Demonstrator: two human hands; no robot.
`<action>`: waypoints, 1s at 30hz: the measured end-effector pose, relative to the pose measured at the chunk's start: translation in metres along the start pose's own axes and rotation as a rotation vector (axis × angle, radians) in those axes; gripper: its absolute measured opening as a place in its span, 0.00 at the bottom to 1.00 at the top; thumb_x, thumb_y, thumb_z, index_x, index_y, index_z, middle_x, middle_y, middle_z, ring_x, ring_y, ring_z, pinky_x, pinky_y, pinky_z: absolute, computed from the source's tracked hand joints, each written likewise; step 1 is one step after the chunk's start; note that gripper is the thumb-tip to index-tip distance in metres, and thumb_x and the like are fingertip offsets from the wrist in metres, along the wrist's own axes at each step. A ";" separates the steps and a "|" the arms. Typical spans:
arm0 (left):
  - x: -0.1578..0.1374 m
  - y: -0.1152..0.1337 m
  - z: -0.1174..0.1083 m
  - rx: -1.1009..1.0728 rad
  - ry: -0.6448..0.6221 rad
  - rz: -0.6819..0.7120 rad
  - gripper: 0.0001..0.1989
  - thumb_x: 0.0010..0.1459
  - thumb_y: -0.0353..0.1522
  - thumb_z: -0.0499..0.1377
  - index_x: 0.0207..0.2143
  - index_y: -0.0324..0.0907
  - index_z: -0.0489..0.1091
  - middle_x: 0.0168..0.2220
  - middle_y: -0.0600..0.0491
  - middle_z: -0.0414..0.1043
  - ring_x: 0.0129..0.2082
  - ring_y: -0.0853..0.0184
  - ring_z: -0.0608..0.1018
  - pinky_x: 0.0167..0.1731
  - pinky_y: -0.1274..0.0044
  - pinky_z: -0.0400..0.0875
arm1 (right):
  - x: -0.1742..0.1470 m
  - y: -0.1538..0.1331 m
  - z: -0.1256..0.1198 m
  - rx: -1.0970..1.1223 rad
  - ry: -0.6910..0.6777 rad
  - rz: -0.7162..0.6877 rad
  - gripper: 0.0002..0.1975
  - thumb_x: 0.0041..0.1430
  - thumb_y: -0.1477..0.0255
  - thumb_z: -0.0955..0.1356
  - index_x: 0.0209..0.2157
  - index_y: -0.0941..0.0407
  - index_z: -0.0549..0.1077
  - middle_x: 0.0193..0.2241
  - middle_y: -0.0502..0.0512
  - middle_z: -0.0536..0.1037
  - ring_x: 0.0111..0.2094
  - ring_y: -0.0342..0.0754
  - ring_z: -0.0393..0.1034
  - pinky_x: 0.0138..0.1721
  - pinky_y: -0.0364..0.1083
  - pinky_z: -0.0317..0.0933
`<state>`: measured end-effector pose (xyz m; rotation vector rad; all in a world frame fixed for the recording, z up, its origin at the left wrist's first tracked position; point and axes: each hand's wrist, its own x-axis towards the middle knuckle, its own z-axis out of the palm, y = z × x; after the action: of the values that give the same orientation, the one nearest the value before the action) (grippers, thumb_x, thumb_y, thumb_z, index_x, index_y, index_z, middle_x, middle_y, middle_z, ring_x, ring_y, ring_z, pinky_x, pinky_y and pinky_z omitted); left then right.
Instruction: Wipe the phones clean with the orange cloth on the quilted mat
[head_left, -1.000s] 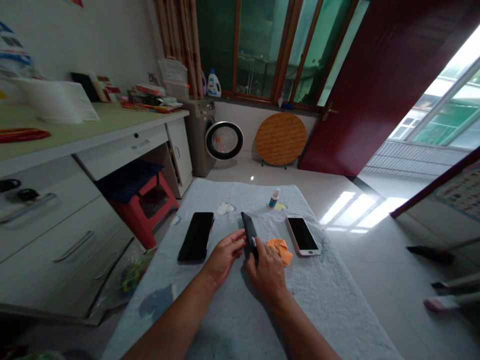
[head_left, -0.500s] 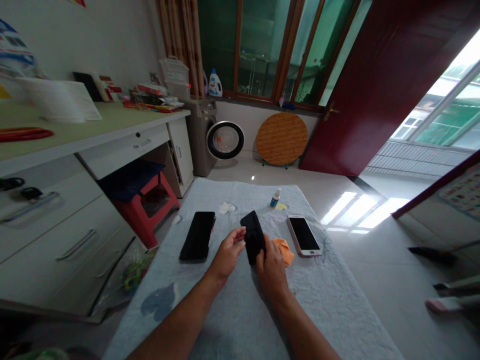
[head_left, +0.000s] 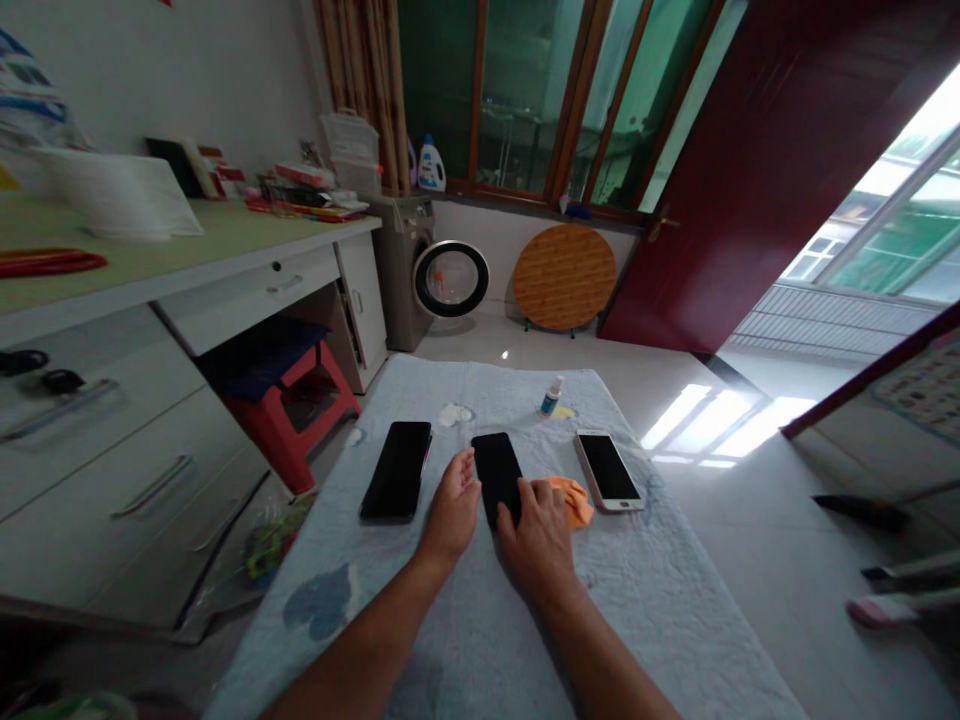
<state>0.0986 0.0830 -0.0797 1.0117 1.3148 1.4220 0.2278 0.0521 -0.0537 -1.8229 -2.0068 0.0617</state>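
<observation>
- Centrally, the right hand (head_left: 538,530) grasps the middle phone (head_left: 496,468) by its near right corner.
- Left hand (head_left: 451,512) bends at that phone's left edge; cannot tell whether it grips.
- Rag (head_left: 576,502) and white phone (head_left: 609,468) right, left phone (head_left: 397,470) left, bottle (head_left: 551,398) far.

The middle phone (head_left: 496,468) looks smooth, the orange cloth (head_left: 577,502) matt.

On the left, a white wall (head_left: 232,80) and a drawer-fronted desk (head_left: 232,240) with a red stool (head_left: 285,435) beneath. Ahead, a washing machine (head_left: 401,285) with round door (head_left: 451,280) open and a round wooden tabletop (head_left: 565,277) beneath wood-framed windows (head_left: 525,100). To the right, a dark red door (head_left: 712,180) and bright daylight patches (head_left: 718,418) on glossy floor (head_left: 757,540).
</observation>
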 end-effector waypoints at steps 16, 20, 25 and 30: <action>-0.006 0.013 -0.002 0.051 -0.027 -0.083 0.22 0.55 0.28 0.53 0.54 0.43 0.63 0.57 0.43 0.63 0.49 0.62 0.75 0.51 0.69 0.67 | -0.004 -0.005 -0.003 0.073 0.064 0.010 0.32 0.48 0.70 0.66 0.56 0.60 0.62 0.45 0.64 0.66 0.47 0.58 0.62 0.48 0.53 0.59; -0.008 0.020 -0.002 -0.018 -0.043 -0.112 0.23 0.55 0.29 0.53 0.55 0.43 0.61 0.58 0.42 0.61 0.43 0.64 0.78 0.44 0.72 0.72 | -0.003 0.005 -0.010 0.145 0.116 -0.033 0.32 0.47 0.71 0.66 0.56 0.58 0.61 0.44 0.62 0.66 0.48 0.58 0.62 0.50 0.55 0.59; -0.011 0.028 0.001 -0.042 -0.066 -0.065 0.22 0.55 0.30 0.53 0.54 0.42 0.61 0.57 0.42 0.62 0.41 0.64 0.78 0.41 0.71 0.73 | 0.006 0.028 -0.025 0.238 0.246 -0.086 0.31 0.47 0.70 0.66 0.55 0.57 0.61 0.45 0.61 0.66 0.47 0.56 0.63 0.49 0.55 0.61; -0.012 0.027 0.000 0.038 -0.063 0.028 0.22 0.56 0.32 0.54 0.54 0.42 0.62 0.53 0.44 0.66 0.40 0.65 0.78 0.44 0.69 0.71 | 0.024 0.074 -0.038 0.218 0.429 0.072 0.29 0.49 0.65 0.67 0.53 0.58 0.64 0.45 0.62 0.67 0.47 0.57 0.63 0.49 0.56 0.61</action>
<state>0.0987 0.0713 -0.0528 1.0950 1.2906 1.3795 0.3094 0.0755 -0.0354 -1.6081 -1.5736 -0.0799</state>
